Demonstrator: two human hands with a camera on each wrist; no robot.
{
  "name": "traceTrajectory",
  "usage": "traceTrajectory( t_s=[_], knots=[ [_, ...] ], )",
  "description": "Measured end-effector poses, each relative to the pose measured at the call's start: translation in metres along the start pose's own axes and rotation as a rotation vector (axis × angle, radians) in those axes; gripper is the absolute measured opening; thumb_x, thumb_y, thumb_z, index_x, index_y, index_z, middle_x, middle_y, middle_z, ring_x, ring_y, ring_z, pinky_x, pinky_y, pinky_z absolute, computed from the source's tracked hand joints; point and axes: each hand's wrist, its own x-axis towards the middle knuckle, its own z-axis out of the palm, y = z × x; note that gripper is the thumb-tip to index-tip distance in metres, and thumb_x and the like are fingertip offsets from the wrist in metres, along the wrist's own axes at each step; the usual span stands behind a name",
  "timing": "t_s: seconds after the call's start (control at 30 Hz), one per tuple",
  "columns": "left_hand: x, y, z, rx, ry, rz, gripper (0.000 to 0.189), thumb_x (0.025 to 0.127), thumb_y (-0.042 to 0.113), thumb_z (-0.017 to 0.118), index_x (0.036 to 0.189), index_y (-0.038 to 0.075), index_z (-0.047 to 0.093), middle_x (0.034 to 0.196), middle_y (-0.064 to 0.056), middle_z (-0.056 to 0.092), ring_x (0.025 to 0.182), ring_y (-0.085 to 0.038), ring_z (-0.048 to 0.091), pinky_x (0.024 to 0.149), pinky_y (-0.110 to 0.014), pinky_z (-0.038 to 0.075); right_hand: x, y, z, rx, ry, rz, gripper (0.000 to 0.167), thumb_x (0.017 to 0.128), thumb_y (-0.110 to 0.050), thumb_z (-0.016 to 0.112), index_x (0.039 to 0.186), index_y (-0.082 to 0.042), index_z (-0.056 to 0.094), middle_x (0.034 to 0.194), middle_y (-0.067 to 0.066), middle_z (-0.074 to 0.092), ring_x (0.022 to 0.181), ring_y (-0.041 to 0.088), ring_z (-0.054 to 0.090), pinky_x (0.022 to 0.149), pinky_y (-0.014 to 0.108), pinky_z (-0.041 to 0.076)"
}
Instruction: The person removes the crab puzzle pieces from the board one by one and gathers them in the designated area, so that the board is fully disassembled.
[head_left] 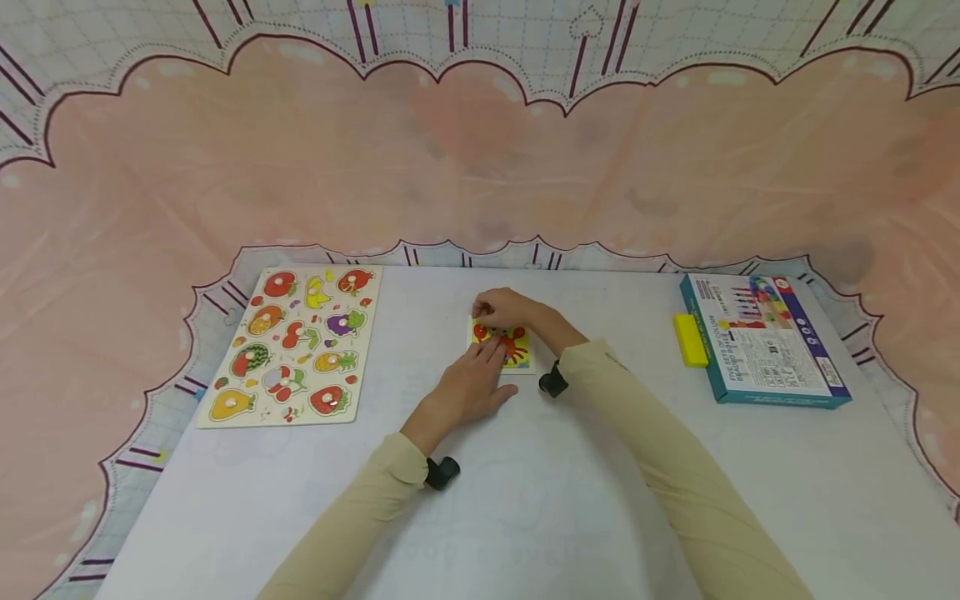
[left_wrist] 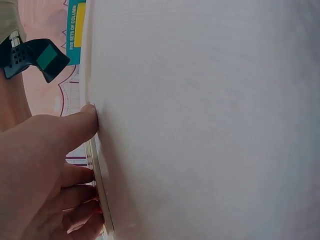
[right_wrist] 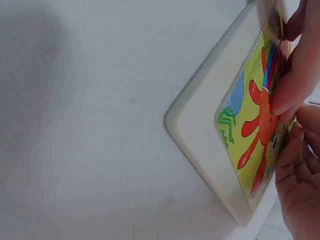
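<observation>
A small board puzzle with a red crab on a yellow-green ground lies in the middle of the table. My left hand rests on it from the near side, fingers stretched over the crab and thumb spread out. In the left wrist view, the left thumb reaches the board's edge. My right hand bends over the far part of the board, its fingers curled down by the far left corner. I cannot tell whether those fingertips pinch a piece; in the right wrist view they come close to the left fingers.
On the left lies a larger fruit puzzle board with knobbed pieces. A teal-edged flat box lies on the right, with a yellow block against its left side. A patterned cloth hangs behind the white table.
</observation>
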Motion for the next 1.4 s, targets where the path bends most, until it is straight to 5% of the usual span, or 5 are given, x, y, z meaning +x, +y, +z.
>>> traceTrajectory(
  t_s=[0.43,0.77,1.03,1.4],
  knots=[
    [0.002,-0.001,0.002,0.014,-0.005,0.004,0.076,0.099,0.048,0.048,0.152,-0.001,0.024,0.161,-0.015,0.022,0.150,-0.026,0.022,0.122,-0.037,0.022,-0.005,0.001,-0.001,0.156,-0.016,0.051,0.021,0.096,-0.021,0.058,0.112,-0.008,0.060,0.100,0.007,0.059,0.082,0.015,0.053,0.070,0.018,0.047],
    [0.002,0.000,-0.001,0.013,-0.005,0.005,0.076,0.099,0.048,0.048,0.152,-0.001,0.025,0.161,-0.015,0.023,0.150,-0.026,0.023,0.122,-0.036,0.021,-0.007,-0.001,0.002,0.230,-0.005,-0.037,0.018,0.098,-0.020,0.055,0.112,-0.008,0.057,0.103,0.008,0.057,0.092,0.018,0.051,0.078,0.022,0.045],
    [0.002,-0.001,0.000,0.021,0.000,-0.005,0.077,0.098,0.048,0.049,0.152,-0.001,0.025,0.161,-0.015,0.022,0.149,-0.026,0.024,0.122,-0.036,0.023,-0.008,0.004,0.006,0.247,0.053,-0.029,0.017,0.098,-0.021,0.055,0.113,-0.013,0.057,0.107,0.009,0.060,0.094,0.020,0.054,0.081,0.023,0.047],
    [0.000,0.001,0.001,-0.020,0.011,0.010,0.072,0.099,0.044,0.049,0.150,-0.003,0.029,0.159,-0.019,0.026,0.148,-0.030,0.026,0.121,-0.039,0.024,-0.011,0.014,0.014,0.442,0.211,0.010,0.021,0.100,-0.021,0.054,0.117,-0.010,0.057,0.113,0.013,0.063,0.099,0.023,0.057,0.091,0.028,0.050]
  ],
)
